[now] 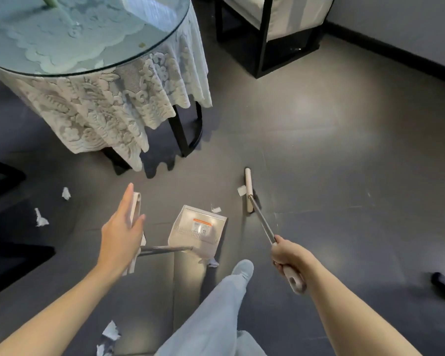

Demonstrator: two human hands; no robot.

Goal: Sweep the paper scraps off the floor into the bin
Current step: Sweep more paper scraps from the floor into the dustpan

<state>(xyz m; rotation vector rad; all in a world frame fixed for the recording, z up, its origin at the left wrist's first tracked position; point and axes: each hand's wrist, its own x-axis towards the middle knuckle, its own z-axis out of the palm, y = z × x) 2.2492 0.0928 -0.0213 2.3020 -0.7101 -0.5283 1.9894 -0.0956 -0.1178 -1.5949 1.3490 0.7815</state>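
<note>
My right hand [287, 255] grips the grey handle of a broom [263, 227]. Its beige head [248, 191] rests on the dark floor, right of a white dustpan [198, 229]. My left hand [122, 232] is open with straight fingers, laid against the beige grip of the dustpan's long handle [136, 201]; its thumb is on the other side of the grip. One paper scrap [241, 190] lies against the broom head and another [215, 209] sits by the pan's far corner. More scraps lie at the left [40, 218], farther left [66, 193] and by my leg [111, 330].
A round glass-topped table [88, 60] with a lace cloth stands at the upper left on black legs. A black-framed chair [267, 34] is at the back right by the wall. Dark furniture edges [5, 253] sit at the far left. My shoe [243, 269] is just behind the dustpan.
</note>
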